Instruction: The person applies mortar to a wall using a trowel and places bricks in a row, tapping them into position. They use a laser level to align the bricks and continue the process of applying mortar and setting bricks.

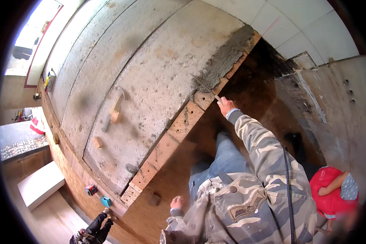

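Observation:
My right hand [225,106] is closed round the handle of a trowel [204,86]. Its thin blade reaches over the brick edge [187,114] onto a pale concrete slab [150,77]. Just past the blade, a strip of dark wet mortar [227,55] runs along the slab's edge toward the far right. My left hand [177,202] hangs low beside my body, its fingers curled with nothing visible in them. Away from both hands, a hammer [112,110] lies on the slab against a small wooden block [116,117].
Another wood block [97,142] lies on the slab. At its near left corner are a red and black tool [91,190] and a teal box [105,201]. One person [94,229] is at the lower left; another in red [329,191] is at my right. White tiles [272,20] line the far wall.

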A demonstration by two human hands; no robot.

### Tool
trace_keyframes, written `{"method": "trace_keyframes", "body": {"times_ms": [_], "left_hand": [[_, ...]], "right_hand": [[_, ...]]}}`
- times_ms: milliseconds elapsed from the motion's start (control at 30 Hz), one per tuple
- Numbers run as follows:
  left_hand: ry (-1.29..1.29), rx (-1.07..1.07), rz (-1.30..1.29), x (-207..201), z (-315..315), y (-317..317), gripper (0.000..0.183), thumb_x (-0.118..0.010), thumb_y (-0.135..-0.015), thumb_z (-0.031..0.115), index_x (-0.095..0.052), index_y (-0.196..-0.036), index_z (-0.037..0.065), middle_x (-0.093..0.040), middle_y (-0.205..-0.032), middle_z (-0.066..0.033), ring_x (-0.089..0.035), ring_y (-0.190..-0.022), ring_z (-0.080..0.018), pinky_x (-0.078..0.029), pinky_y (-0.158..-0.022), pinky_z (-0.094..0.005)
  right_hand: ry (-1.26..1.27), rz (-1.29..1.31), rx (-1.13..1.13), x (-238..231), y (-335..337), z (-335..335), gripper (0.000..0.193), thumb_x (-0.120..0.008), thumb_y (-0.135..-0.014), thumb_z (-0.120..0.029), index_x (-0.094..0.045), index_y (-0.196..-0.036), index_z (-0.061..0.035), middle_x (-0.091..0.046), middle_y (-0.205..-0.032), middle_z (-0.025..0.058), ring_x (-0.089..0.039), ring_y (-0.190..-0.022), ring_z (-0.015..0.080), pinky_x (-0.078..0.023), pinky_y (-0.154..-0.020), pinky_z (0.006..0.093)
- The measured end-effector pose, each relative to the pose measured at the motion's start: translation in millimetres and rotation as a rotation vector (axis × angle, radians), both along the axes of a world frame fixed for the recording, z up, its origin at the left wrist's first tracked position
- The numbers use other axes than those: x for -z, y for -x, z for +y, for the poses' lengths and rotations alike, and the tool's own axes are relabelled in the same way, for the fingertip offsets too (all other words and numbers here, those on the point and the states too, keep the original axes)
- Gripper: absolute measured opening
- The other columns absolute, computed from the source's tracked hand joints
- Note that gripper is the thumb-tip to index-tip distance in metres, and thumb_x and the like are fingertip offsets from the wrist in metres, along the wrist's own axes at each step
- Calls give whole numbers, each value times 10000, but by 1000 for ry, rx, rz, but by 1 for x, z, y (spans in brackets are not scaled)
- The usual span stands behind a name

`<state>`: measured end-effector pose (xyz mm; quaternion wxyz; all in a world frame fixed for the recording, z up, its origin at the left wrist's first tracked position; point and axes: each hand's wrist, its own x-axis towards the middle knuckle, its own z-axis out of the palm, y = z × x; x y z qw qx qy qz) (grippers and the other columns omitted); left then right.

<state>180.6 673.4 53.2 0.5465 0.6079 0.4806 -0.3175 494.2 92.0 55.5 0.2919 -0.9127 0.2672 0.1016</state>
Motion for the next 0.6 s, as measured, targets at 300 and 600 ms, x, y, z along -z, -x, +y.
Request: {"method": "trace_keyframes", "body": {"times_ms": [300,600], "left_hand": [[-29,135,82,-62,-34,-2,280,-649,-908,168,-635,-1118,-16,-685,-917,-140,-675,-817,-242,-563,-662,-351],[-247,660,110,-46,-71,14,437,-585,-899,400,-680,-1154,57,-679,-1163,-158,-623,-1118,-291,-467,-965,-362]], "right_hand": [[38,-202,144,10,-48,-118,360,-630,-900,-406,-576,-941,-52,-645,-913,270,-593,-893,490,-486,-742,550],[232,-37,213,17,-139,-224,435,-470,-984,-453,-633,-1010,-51,-637,-989,281,-586,-951,477,-484,-768,546]]}}
